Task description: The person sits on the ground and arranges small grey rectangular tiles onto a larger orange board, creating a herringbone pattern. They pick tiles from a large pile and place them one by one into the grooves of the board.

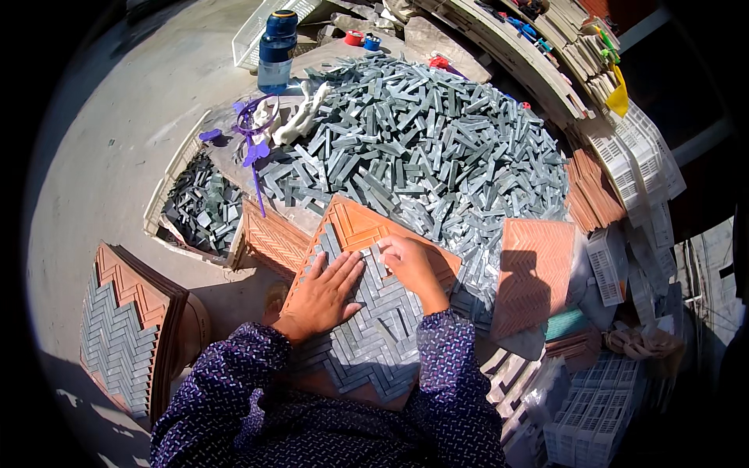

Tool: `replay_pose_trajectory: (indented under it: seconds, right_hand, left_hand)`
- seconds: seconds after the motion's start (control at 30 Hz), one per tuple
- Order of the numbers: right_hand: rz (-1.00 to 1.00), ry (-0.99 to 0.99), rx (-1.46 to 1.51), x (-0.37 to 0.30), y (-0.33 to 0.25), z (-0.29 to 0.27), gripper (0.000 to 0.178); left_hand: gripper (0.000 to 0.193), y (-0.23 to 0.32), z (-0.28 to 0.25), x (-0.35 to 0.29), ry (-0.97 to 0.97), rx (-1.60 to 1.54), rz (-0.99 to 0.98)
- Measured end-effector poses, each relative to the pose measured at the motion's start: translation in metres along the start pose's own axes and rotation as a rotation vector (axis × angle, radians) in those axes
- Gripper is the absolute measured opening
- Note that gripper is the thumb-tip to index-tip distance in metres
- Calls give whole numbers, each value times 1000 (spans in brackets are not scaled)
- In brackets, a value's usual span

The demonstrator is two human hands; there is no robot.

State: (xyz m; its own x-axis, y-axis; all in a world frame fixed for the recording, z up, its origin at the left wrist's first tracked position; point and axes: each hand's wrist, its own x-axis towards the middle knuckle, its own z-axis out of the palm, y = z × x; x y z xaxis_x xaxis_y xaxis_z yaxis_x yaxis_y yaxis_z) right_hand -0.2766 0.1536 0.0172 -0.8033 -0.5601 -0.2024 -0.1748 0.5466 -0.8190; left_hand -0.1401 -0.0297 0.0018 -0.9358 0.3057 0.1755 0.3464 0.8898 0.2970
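Observation:
In front of me an orange mould tray [341, 214] lies tilted, its herringbone grooves largely filled with grey stone strips [374, 308]. Toward its far corner the orange grooves are bare. My left hand [321, 295] rests flat on the laid strips at the tray's left side, fingers apart. Over the tray's upper middle my right hand [411, 267] is curled, thumb and fingers pinched on a stone strip [384, 269] at the border of the filled part; its fingers partly hide the strip. Just past the tray spreads a big heap of loose grey stone strips [421, 132].
Filled trays [117, 327] are stacked at left. A crate of dark stone pieces [152, 214], a blue bottle [275, 74], white gloves [304, 117] and a purple wand [256, 168] lie beyond. At right are an empty orange tray [534, 269] and white plastic crates [597, 417].

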Motion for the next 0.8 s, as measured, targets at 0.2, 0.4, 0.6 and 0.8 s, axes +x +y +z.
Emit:
replay_pose_trajectory:
  seconds: [0.2, 0.4, 0.6, 0.8]
  right_hand:
    - [65, 39, 970, -18, -16, -21, 26]
    - [138, -3, 1192, -29, 1, -25, 32]
    - [123, 128, 724, -19, -2, -14, 30]
    - [22, 259, -127, -8, -27, 14, 22]
  left_hand:
    - [75, -1, 1, -1, -3, -8, -4]
    - [75, 1, -1, 0, 0, -14, -2]
    - [74, 2, -1, 1, 3, 7, -4]
    - [74, 0, -1, -2, 17, 2, -16]
